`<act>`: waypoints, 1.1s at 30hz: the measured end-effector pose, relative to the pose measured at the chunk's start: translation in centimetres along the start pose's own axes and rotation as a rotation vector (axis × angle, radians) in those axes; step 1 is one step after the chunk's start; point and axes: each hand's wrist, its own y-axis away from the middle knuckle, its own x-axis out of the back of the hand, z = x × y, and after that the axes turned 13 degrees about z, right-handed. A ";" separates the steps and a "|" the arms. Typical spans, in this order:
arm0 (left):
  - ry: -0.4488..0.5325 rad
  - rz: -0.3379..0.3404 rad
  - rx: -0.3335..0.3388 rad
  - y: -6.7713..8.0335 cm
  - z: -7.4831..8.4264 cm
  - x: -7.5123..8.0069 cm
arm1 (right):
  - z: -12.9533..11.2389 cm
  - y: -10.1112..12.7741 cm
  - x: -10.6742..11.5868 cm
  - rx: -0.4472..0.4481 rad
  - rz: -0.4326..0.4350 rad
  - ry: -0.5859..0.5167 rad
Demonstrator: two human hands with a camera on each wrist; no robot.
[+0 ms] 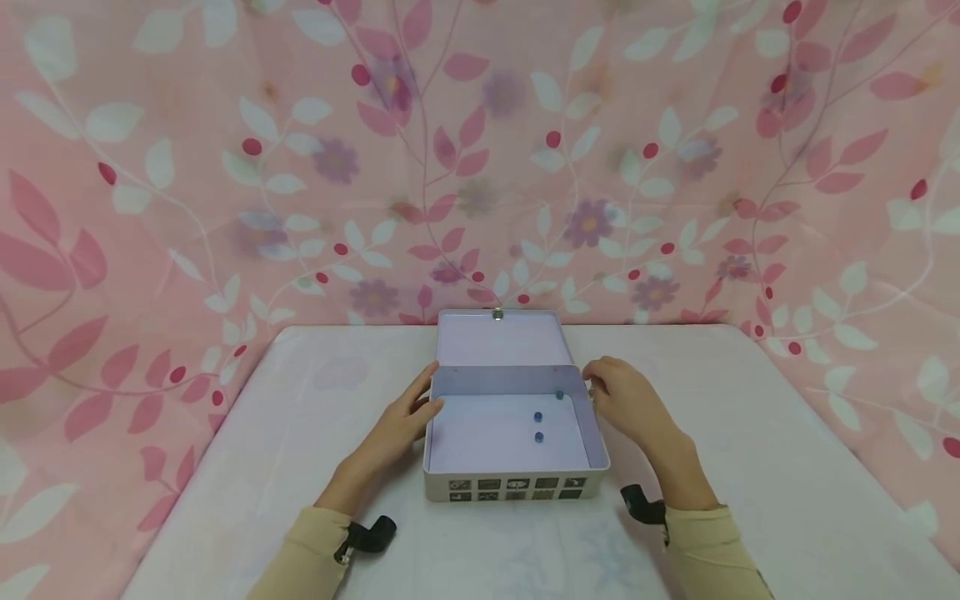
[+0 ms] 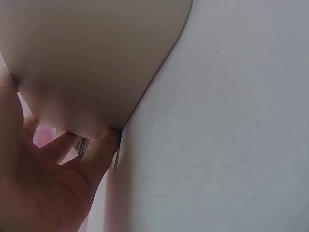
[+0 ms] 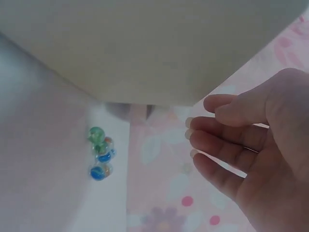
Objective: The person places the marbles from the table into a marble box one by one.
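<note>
Our left hand (image 1: 401, 421) touches the tin box (image 1: 516, 487) side, grip loose | right hand (image 1: 626, 400) loose, holds nothing | keep box steady at tabletop (image 1: 787, 467) middle so marbles (image 1: 537, 427) stay in

My left hand (image 2: 41, 186) fills the 7 o'clock corner of the frame, palm open toward the camera and fingers spread and fairly straight. One fingertip (image 2: 110, 137) touches the rounded lower corner of the pale cream, smooth-walled box (image 2: 91, 58), which takes up everything from 9 o'clock round to 12 o'clock. Another finger reaches up under the box wall at about 8 o'clock. From 1 o'clock down to 5 o'clock spreads the plain white tabletop (image 2: 227, 135), meeting the box along a slanting edge. A sliver of pink cloth (image 2: 42, 135) shows between my fingers.
</note>
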 end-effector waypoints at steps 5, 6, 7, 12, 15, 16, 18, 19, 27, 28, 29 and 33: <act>-0.004 0.002 0.001 -0.1 -0.1 0.1 | 1.2 0.1 -0.4 -0.042 -0.070 0.037; -0.004 0.004 0.003 -0.1 -0.2 0.1 | 1.4 0.1 -0.4 -0.053 -0.097 0.041; -0.004 0.004 0.003 -0.1 -0.2 0.0 | 1.6 0.1 -0.5 -0.064 -0.124 0.042; 0.002 0.004 0.004 -0.2 -0.3 0.0 | 2.8 0.2 -1.4 -0.108 -0.213 0.044; 0.004 0.001 -0.003 -0.2 -0.2 0.0 | 3.3 0.5 -1.9 -0.127 -0.233 0.044; 0.006 0.001 -0.005 -0.2 -0.2 0.0 | 3.4 0.6 -2.1 -0.130 -0.236 0.041; 0.005 0.003 -0.007 -0.1 -0.1 0.0 | 3.5 0.7 -2.4 -0.131 -0.243 0.032; 0.005 0.003 -0.008 -0.1 -0.1 0.0 | 3.6 0.8 -2.6 -0.123 -0.246 0.029; 0.011 -0.004 -0.009 -0.1 -0.1 0.0 | 3.8 1.2 -3.5 -0.076 -0.242 0.033; 0.010 -0.005 -0.010 -0.1 -0.1 0.0 | 3.8 1.3 -3.6 -0.078 -0.242 0.034; 0.011 -0.005 -0.009 -0.1 -0.1 0.0 | 3.9 1.3 -3.6 -0.080 -0.242 0.032; 0.014 -0.002 -0.009 0.0 0.0 -0.1 | 3.9 1.4 -3.7 -0.093 -0.243 0.034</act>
